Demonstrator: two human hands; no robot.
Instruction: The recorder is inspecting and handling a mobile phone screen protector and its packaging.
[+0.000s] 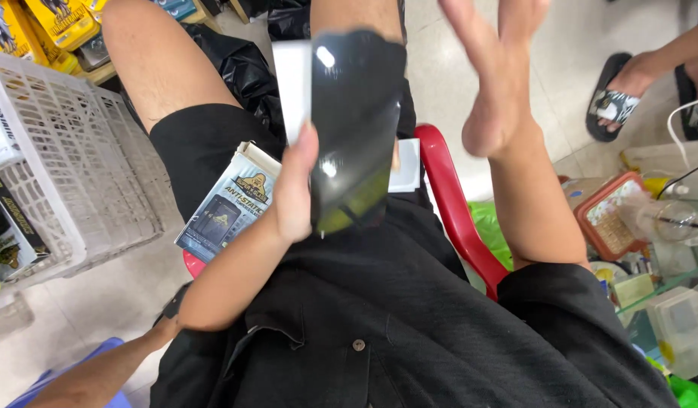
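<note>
While the left hand [292, 189] has its grip closed around a shiny black glass sheet [355, 128], held up over the lap, a flat printed packet [227, 202] rests on the black shorts just beside it. The right hand [500, 75] is lifted with fingers spread wide, holding nothing. Farther left stands a white plastic basket [69, 166].

- A shiny black sheet [355, 128] is seen, with a white card [292, 87] behind it.
- The chair [451, 204] is red.
- The crate [69, 159] is white, with a grid pattern.
- The sandal [613, 98] is black and white.
</note>
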